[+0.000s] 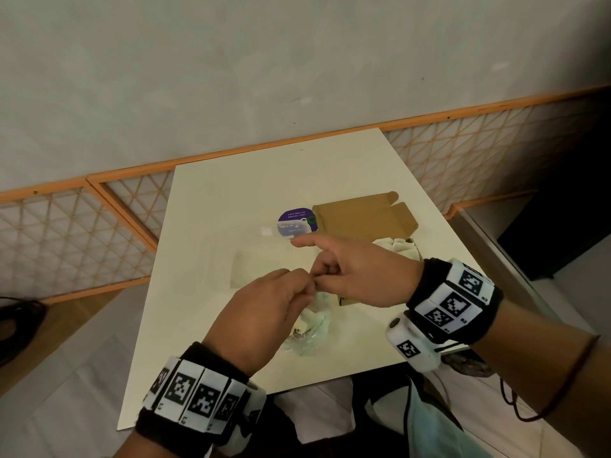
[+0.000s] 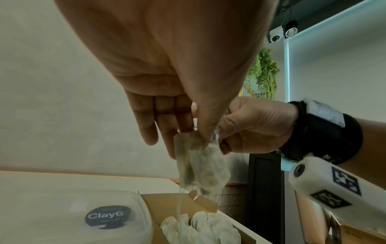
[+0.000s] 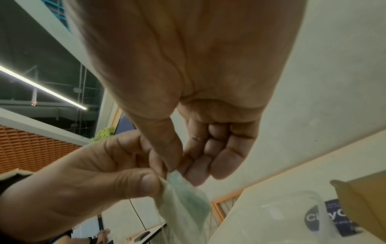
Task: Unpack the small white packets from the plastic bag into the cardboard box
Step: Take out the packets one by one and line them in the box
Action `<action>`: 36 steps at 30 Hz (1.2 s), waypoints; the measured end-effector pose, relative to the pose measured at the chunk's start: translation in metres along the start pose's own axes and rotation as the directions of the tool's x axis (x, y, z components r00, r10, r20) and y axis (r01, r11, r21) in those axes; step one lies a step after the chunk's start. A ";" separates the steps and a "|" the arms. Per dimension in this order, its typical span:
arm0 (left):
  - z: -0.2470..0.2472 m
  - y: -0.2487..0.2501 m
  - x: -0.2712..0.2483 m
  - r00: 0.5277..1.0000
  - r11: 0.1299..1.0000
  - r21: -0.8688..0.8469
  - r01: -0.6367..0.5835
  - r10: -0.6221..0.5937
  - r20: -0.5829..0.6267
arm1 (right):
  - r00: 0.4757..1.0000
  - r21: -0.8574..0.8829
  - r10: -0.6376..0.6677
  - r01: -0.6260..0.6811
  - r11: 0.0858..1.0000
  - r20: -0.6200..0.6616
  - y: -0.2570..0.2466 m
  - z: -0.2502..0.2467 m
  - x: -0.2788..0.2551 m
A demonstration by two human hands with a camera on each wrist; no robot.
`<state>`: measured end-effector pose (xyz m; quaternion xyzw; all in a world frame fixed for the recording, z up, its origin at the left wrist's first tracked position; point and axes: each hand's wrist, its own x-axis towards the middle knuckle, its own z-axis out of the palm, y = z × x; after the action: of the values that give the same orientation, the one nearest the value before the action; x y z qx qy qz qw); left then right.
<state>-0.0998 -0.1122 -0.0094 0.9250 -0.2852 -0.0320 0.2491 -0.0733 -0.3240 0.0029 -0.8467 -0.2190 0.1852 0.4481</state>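
1. Left hand [image 1: 264,309]: we hold it above the near middle of the white table [image 1: 205,200], thumb and forefinger pinched on the top edge of the plastic bag [image 1: 310,325]; the other fingers are extended and relaxed below.
2. Plastic bag: it hangs from both hands, clear and crumpled, with a few small white packets [image 2: 200,165] bunched inside. We cannot count them.
3. Right hand [image 1: 357,276]: it meets the left at the bag's top edge. Our thumb presses the film against curled fingers, while the index finger points straight out towards the clear container.
4. Clear container [image 2: 117,214]: it sits on the table beyond our hands, carrying a round dark label, just beside the box's left wall.
5. Cardboard box [image 1: 363,216]: lid flap open and standing back, on the right half of the table. More white packets [image 2: 200,226] lie packed inside it, side by side.
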 end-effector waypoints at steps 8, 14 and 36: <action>0.000 -0.007 -0.007 0.987 0.999 0.017 0.041 -0.038 -0.157 | 1.000 0.062 0.005 -0.003 0.998 -0.023 0.001 0.003 0.004; -0.013 -0.008 -0.005 0.984 1.000 0.014 -0.004 0.007 -0.181 | 0.999 0.146 0.005 0.002 0.989 -0.046 -0.003 0.005 0.014; -0.033 -0.021 -0.029 0.931 0.952 -0.246 0.182 -0.247 -0.270 | 0.957 -0.624 0.284 -0.255 0.739 -0.055 0.065 0.099 0.049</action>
<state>-0.1065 -0.0668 0.0064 0.9121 -0.1359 0.0494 0.3836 -0.0690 -0.2634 -0.1102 -0.9653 -0.1529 0.1833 0.1057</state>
